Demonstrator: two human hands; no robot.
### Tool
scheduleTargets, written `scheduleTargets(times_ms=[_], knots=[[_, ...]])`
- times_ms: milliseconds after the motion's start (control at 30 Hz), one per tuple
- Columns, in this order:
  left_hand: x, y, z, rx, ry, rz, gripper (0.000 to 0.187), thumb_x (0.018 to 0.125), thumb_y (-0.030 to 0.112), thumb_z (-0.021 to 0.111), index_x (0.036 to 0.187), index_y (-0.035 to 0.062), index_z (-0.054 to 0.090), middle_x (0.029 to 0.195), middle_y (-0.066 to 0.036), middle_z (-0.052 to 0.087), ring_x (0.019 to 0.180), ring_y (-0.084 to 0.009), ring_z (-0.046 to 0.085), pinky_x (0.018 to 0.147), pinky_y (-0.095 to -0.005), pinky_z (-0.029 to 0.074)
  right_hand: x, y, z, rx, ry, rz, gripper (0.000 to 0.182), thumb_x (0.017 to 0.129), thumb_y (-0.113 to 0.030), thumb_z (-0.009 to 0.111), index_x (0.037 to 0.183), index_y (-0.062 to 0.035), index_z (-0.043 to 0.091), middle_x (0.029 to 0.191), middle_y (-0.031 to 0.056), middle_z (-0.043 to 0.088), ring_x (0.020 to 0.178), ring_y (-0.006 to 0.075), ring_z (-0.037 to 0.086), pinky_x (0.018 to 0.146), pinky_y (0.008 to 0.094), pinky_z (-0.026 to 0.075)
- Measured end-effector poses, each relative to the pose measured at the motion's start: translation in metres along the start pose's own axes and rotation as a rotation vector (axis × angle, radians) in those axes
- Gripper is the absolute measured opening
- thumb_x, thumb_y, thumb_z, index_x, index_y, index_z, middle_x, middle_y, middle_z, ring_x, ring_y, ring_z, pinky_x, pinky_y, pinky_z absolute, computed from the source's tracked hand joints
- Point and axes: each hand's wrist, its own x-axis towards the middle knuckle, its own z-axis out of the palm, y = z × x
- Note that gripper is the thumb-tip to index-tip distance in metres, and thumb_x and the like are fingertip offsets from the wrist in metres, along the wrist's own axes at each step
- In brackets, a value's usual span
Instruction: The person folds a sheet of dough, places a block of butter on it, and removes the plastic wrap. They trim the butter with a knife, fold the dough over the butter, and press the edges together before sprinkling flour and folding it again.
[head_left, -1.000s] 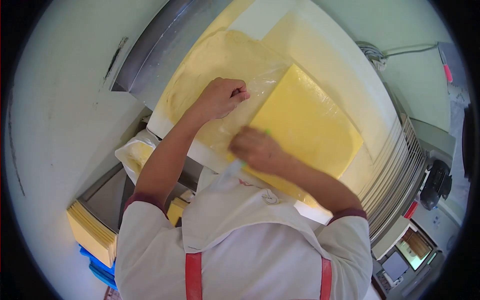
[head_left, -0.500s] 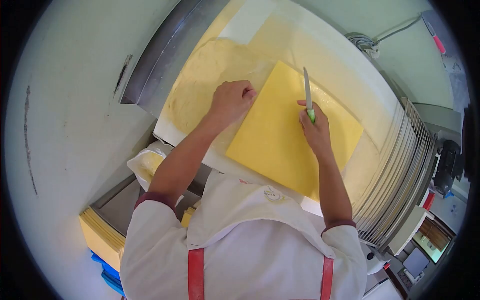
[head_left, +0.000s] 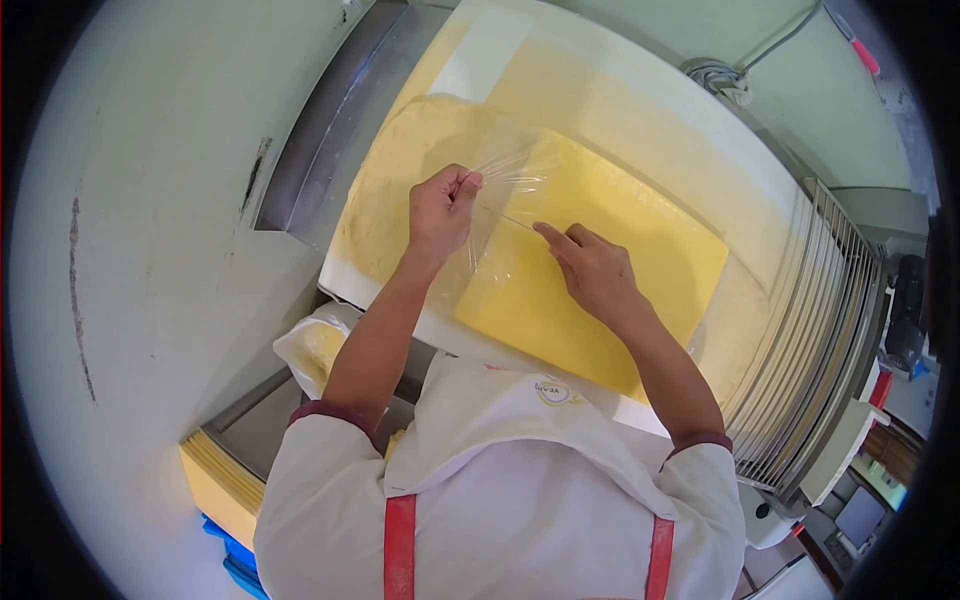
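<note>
A yellow butter slab (head_left: pixel 610 270) lies flat on a white worktop (head_left: pixel 520 60), touching a sheet of pale dough (head_left: pixel 400 180) on its far-left side. The left hand (head_left: pixel 440 212) pinches clear plastic film (head_left: pixel 505 215) lifted off the slab. The right hand (head_left: pixel 592 272) rests on the slab, fingers loosely extended, touching the film. A metal grille (head_left: pixel 810 340) stands right of the slab; pale floor lies to its left.

We can read no words or numbers anywhere; the one mark we find is a small round yellow emblem (head_left: pixel 547 391) on the white apron (head_left: pixel 500 420), below the right hand's fingers (head_left: pixel 560 240) and near the wrist side of that arm, and its lettering is too small and blurred for us to make out
</note>
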Motion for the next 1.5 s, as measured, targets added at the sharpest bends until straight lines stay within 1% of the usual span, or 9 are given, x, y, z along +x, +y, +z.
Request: scheduleTargets(times_ms=[300, 667, 800, 867, 967, 1033, 1133, 1300, 1500], knots=[[0.003, 0.002, -0.003, 0.097, 0.036, -0.02, 0.021, 0.09, 0.016, 0.066, 0.078, -0.0002, 0.062, 0.053, -0.002, 0.049, 0.048, -0.0076, 0.039, 0.047, -0.0256, 0.035, 0.023, -0.017, 0.002, -0.137, -0.08, -0.013, 0.049, 0.081, -0.002, 0.055, 0.128, -0.0154, 0.055, 0.089, 0.0075, 0.06, 0.081, 0.0227, 0.065, 0.059, 0.0353, 0.052], [0.015, -0.043, 0.004, -0.087, 0.095, 0.128, 0.01, 0.088, 0.01, 0.065, 0.082, 0.0023, 0.066, 0.067, -0.001, 0.058, 0.058, -0.0068, 0.048, 0.053, -0.0267, 0.04, -0.128, 0.036, -0.096, -0.316, -0.18, 0.249, 0.044, 0.08, -0.002, 0.051, 0.122, -0.0134, 0.061, 0.087, 0.0111, 0.061, 0.084, 0.0274, 0.064, 0.068, 0.0388, 0.052], [0.023, -0.039, -0.025, 0.165, 0.03, 0.054, 0.016, 0.086, 0.012, 0.066, 0.098, 0.0014, 0.065, 0.073, -0.002, 0.063, 0.073, -0.0085, 0.058, 0.067, -0.0241, 0.046, -0.228, 0.069, -0.159, -0.448, -0.253, 0.562, 0.035, 0.083, -0.002, 0.054, 0.115, -0.0119, 0.066, 0.085, 0.0123, 0.061, 0.085, 0.0292, 0.063, 0.071, 0.0403, 0.051], [0.015, 0.006, -0.014, 0.309, 0.268, 0.138, 0.028, 0.085, 0.012, 0.067, 0.111, 0.003, 0.06, 0.09, -0.007, 0.065, 0.091, -0.0159, 0.061, 0.081, -0.027, 0.047, -0.273, 0.081, -0.185, -0.546, -0.292, 0.739, 0.032, 0.084, -0.001, 0.056, 0.114, -0.0084, 0.065, 0.086, 0.0148, 0.061, 0.086, 0.0307, 0.063, 0.071, 0.0419, 0.05], [0.0, 0.049, 0.048, 0.453, 0.217, 0.488, 0.034, 0.085, 0.012, 0.067, 0.117, 0.0043, 0.057, 0.108, -0.011, 0.062, 0.106, -0.0249, 0.057, 0.093, -0.0341, 0.043, -0.294, 0.092, -0.176, -0.238, 0.12, 0.765, 0.033, 0.083, 0.002, 0.058, 0.115, -0.0046, 0.063, 0.088, 0.0166, 0.06, 0.085, 0.0324, 0.062, 0.07, 0.0396, 0.05], [-0.027, 0.067, 0.117, 0.384, -0.162, 0.465, 0.044, 0.084, 0.008, 0.066, 0.126, 0.0073, 0.054, 0.129, -0.014, 0.055, 0.122, -0.0285, 0.05, 0.106, -0.0378, 0.036, -0.294, 0.118, -0.127, 0.217, 0.382, 0.705, 0.037, 0.091, 0.005, 0.052, 0.125, -0.0057, 0.059, 0.099, 0.0127, 0.062, 0.081, 0.0177, 0.06, 0.068, 0.0287, 0.05], [-0.065, 0.077, 0.217, 0.483, -0.554, 0.73, 0.052, 0.089, 0.021, 0.061, 0.137, 0.0111, 0.045, 0.145, -0.014, 0.04, 0.135, -0.0338, 0.035, 0.112, -0.0487, 0.026, -0.248, 0.122, -0.065, 0.575, 0.54, 0.802, 0.044, 0.091, 0.001, 0.055, 0.133, -0.0118, 0.055, 0.077, 0.0019, 0.057, 0.06, 0.0068, 0.049, 0.057, 0.0221, 0.044], [-0.091, 0.088, 0.292, 0.835, -0.587, 0.782, 0.059, 0.099, 0.038, 0.037, 0.148, 0.0079, 0.026, 0.155, -0.008, 0.027, 0.143, -0.025, 0.024, 0.117, -0.0481, 0.015, -0.218, 0.136, -0.041, 0.715, 0.668, 0.856, 0.039, 0.089, -0.002, 0.056, 0.128, -0.006, 0.057, 0.104, 0.0178, 0.068, 0.09, 0.0224, 0.065, 0.082, 0.0311, 0.049], [-0.092, 0.094, 0.295, 0.882, -0.606, 0.758, 0.058, 0.099, 0.036, 0.037, 0.149, 0.0084, 0.026, 0.155, -0.008, 0.026, 0.143, -0.0249, 0.024, 0.117, -0.048, 0.015, -0.215, 0.14, -0.044, 0.744, 0.669, 0.837, 0.038, 0.089, -0.003, 0.055, 0.127, -0.0048, 0.058, 0.114, 0.0222, 0.064, 0.106, 0.0342, 0.063, 0.091, 0.0352, 0.047]])
